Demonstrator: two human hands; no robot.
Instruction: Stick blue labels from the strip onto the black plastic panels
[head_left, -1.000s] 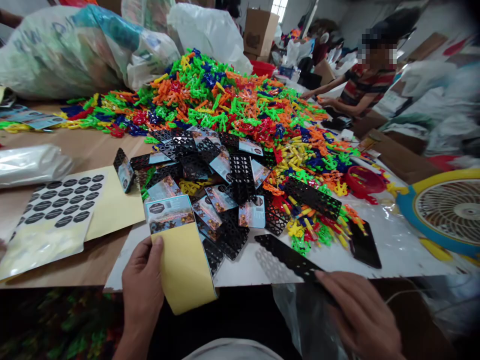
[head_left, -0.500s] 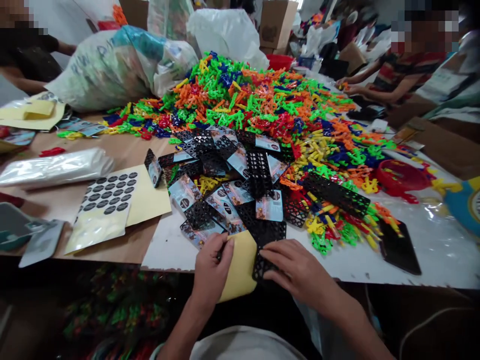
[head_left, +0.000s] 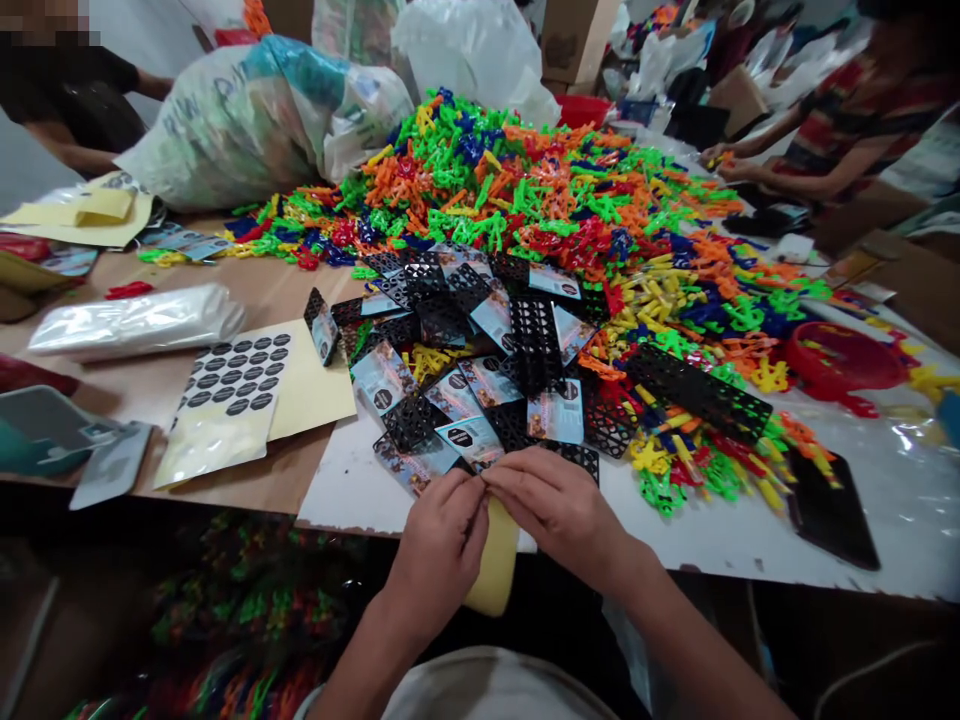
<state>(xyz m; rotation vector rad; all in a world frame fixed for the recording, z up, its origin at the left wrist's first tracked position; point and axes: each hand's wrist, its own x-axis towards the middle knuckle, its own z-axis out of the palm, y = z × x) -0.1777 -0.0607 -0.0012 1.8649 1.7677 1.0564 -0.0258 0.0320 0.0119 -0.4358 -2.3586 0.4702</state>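
Near the table's front edge, my left hand (head_left: 442, 540) is closed on a yellow backing sheet (head_left: 496, 565) that hangs down below my fingers. My right hand (head_left: 562, 510) is closed in a pinch, its fingertips meeting those of my left hand at the sheet's top edge. Whatever lies between the right fingertips is hidden. Just beyond my hands is a heap of black perforated plastic pieces (head_left: 534, 345) with blue printed cards (head_left: 555, 412), some bearing round black stickers. A sheet of round black stickers (head_left: 247, 372) lies on the left.
A large mound of coloured plastic figures (head_left: 517, 190) fills the back. Rolled clear plastic (head_left: 139, 320) and a grey-teal holder (head_left: 71, 435) are left; a red bowl (head_left: 844, 360) and a dark phone-like slab (head_left: 836, 510) are right. Two people (head_left: 71, 90) sit across the table.
My right hand has left the black perforated piece and moved left to meet my left hand at the yellow sheet. The whole view has shifted slightly.
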